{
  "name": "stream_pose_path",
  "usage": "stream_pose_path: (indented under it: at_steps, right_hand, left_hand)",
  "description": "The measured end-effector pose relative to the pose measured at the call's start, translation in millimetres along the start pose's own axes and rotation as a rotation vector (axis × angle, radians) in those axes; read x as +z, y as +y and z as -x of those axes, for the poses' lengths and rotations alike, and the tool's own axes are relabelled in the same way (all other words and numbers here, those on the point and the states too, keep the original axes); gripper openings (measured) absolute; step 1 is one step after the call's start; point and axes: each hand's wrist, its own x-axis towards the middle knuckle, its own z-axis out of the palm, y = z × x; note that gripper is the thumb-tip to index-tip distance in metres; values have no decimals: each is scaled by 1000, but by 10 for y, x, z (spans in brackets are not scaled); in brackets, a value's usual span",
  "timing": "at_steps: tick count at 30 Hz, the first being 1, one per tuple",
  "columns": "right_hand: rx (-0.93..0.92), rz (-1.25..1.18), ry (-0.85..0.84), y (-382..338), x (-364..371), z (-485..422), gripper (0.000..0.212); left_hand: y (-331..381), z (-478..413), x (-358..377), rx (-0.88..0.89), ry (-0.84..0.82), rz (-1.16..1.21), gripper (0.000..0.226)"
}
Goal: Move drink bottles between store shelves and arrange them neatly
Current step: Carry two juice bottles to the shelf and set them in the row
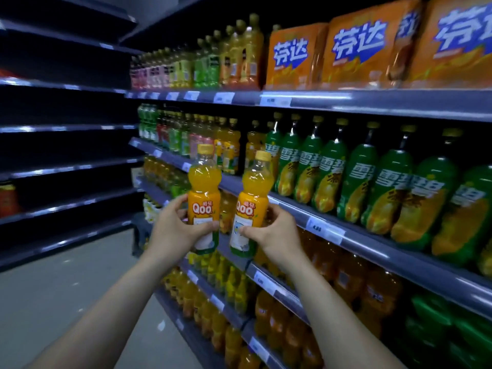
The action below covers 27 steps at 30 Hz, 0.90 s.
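Note:
I hold two orange Qoo juice bottles with yellow caps upright in front of the drink shelves. My left hand (177,230) grips the lower part of the left Qoo bottle (204,187). The right Qoo bottle (254,193) leans slightly right, with my right hand (271,235) wrapped around its lower label. Both bottles hang in the air just in front of the second shelf's edge (324,225), near a dark gap (243,145) between small orange bottles (230,150) and large green bottles (330,169).
Orange multipacks (359,46) and small bottles (234,57) fill the top shelf. Orange soda bottles (346,275) and smaller yellow bottles stock the lower shelves. Dark, mostly bare shelving (66,126) stands at the left, with grey floor (66,288) between.

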Motion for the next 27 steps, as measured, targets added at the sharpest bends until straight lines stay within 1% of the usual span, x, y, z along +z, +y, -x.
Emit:
stream_pose_path:
  at_steps: [2,6,10,13,15,20,21,24,27]
  right_hand:
    - [17,20,41,-8,165,-299,53]
    - [62,76,166,-34,455,-904,51]
    - [76,123,258,21,621,-1348,53]
    - [86,156,312,129,672,-1625,48]
    - [66,184,323,208,692,-1801,43]
    - [10,174,337,342,761,-2162,45]
    - [-2,165,351,357,789,-2239,46]
    - [-13,134,382,368,895,-2466,48]
    - [16,127,386,349,986,-2678,40]
  left_hand:
    - [-145,-465,-14,35,-52,6,70]
    - [-390,-1352,-62,75,-180,25,75]
    - [-556,-2068,22,102,-248,63,74]
    - [-652,-2447,150,138,-281,85,66]
    - [-726,-2673,225,169,-294,74,65]
    - [-905,-3153,310,207,-292,39,87]
    - [-931,-3230,313,209,-290,29,86]
    - [-982,-3432,318,223,-307,30,75]
    - [-985,-3621,322,232,-340,52,71]
